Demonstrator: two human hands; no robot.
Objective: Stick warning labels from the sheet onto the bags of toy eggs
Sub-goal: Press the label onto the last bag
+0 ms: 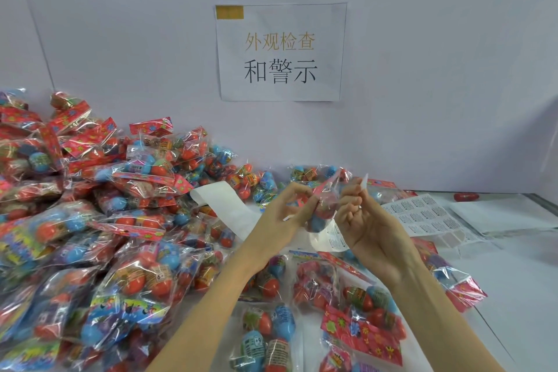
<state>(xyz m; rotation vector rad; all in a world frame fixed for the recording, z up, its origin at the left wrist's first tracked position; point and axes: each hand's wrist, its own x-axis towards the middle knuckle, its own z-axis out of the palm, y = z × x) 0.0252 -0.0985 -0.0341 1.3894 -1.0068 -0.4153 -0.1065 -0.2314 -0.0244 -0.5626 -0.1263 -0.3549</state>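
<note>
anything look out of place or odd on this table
One thing: a single red toy egg lies loose at the far right by the wall, outside any bag and apart from the pile. Otherwise, the left hand and right hand hold a bag of eggs between them as expected.

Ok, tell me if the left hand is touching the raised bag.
Touching. The head view shows the left hand pinching the raised bag at its edge.

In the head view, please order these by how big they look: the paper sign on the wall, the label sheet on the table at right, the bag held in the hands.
1. Paper sign, clearly largest.
2. Label sheet, though it lies slanted and partly hidden.
3. Held bag, mostly covered by the left hand and right hand.
</note>
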